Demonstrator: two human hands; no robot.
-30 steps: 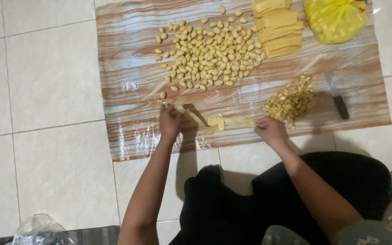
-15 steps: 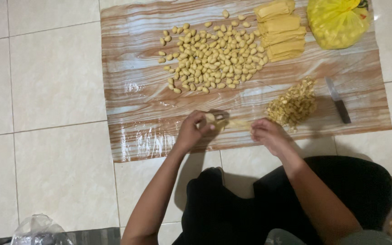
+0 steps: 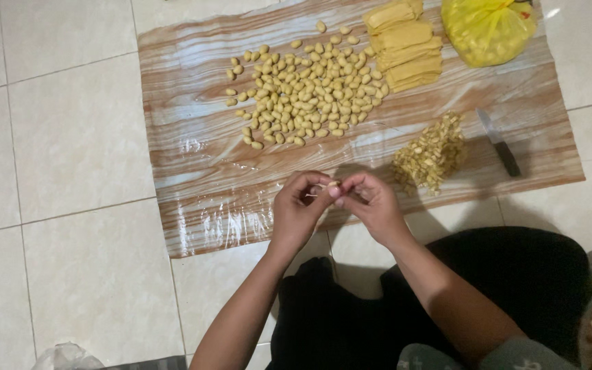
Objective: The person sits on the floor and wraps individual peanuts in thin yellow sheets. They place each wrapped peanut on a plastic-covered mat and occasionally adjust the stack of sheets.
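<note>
Both hands meet over the near edge of the mat, and each grip is pinched on the same small pale piece [image 3: 332,185], a bit of dough or filling too small to tell apart. Left hand [image 3: 298,207] curls its fingers [image 3: 307,179] up and over from the left, thumb underneath; right hand [image 3: 373,204] closes in from the right with its fingertips [image 3: 351,183] touching the piece and nearly touching the left ones. The piece sits lifted just above the mat, between the two hands, not resting on anything.

The mat [image 3: 200,171] is a wood-patterned sheet under clear plastic, spread flat on the pale tiled floor [image 3: 70,137]. On its far middle lies a wide scatter of small yellow rolled pieces [image 3: 306,92], lying loose and mostly a single layer deep. Just right of that scatter stands a stack of flat yellow sheets [image 3: 405,44], and beside the stack, at the far right corner, a knotted yellow plastic bag [image 3: 488,29]. Nearer, to the right of the hands, is a small heap of chopped pale bits [image 3: 429,154], and just right of the heap lies a knife [image 3: 498,142] with a dark handle, blade pointing away. The person's dark clothing [image 3: 447,294] fills the lower middle of the view
</note>
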